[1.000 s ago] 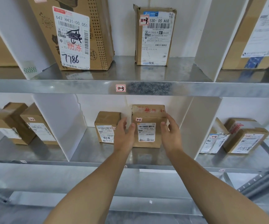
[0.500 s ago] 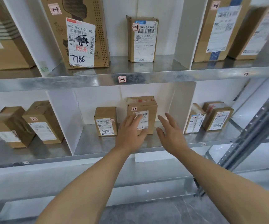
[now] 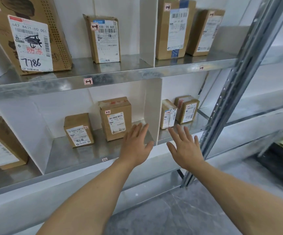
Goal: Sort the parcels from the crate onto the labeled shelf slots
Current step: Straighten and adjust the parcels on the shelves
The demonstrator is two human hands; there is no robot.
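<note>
Parcel [image 3: 115, 118] parked upright in middle bay of lower shelf [image 3: 79, 155], nothing held.
Left hand [image 3: 135, 145] and right hand [image 3: 185, 149] hang at the shelf's front edge, fingers straight and spread, clamped on nothing, both apart from the parcel. It stands label-out just beside a smaller parcel [image 3: 78, 130]. Its tag seems to match the slot label [image 3: 104, 159] (blurry, looks like 2-3). My read: this placement is done and the next step is a pick from the crate [image 3: 276, 165] (guessing that's the dark bin low right, contents unclear). To do it well, confirm tag against label before leaving, keep the left hand off the white divider [image 3: 152, 106] on the way out, and read the next tag before lifting.
</note>
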